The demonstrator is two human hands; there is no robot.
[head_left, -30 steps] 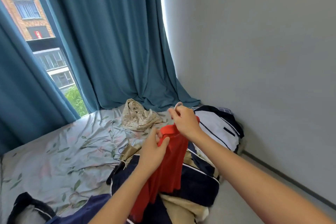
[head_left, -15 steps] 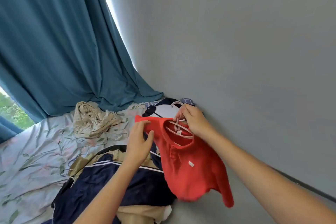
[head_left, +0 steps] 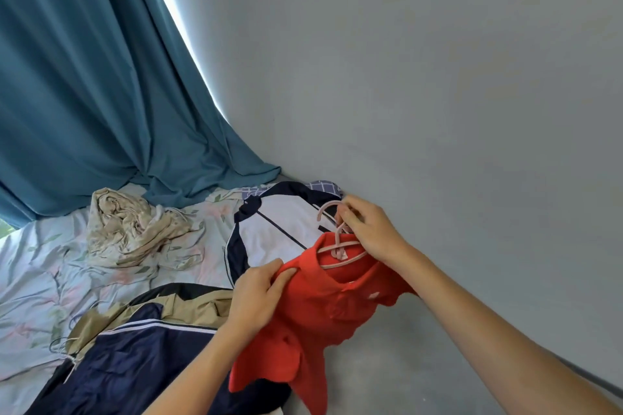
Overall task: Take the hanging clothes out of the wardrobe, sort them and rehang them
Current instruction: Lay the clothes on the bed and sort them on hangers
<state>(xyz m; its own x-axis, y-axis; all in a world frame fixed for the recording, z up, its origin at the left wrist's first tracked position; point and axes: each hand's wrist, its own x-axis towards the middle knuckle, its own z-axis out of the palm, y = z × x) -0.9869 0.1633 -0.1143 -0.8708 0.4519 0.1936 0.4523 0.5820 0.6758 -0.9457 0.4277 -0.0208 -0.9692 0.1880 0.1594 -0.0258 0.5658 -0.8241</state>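
Note:
A red polo shirt [head_left: 323, 317] hangs on a pink hanger [head_left: 337, 246] above the bed's right edge. My right hand [head_left: 371, 232] grips the hanger just below its hook. My left hand [head_left: 259, 296] pinches the shirt's left shoulder. Beneath lie a navy jacket with white stripes [head_left: 135, 367], a beige garment [head_left: 188, 306] and a white jacket with navy trim [head_left: 269, 232].
A crumpled cream floral cloth [head_left: 131, 229] sits on the leaf-print bed sheet [head_left: 40, 273]. Teal curtains [head_left: 84, 94] hang behind the bed. A grey wall [head_left: 438, 94] runs along the right, with grey floor [head_left: 404, 364] below it.
The shirt on its hanger has been lifted off the pile and swung right toward the wall. My view has turned right, away from the window.

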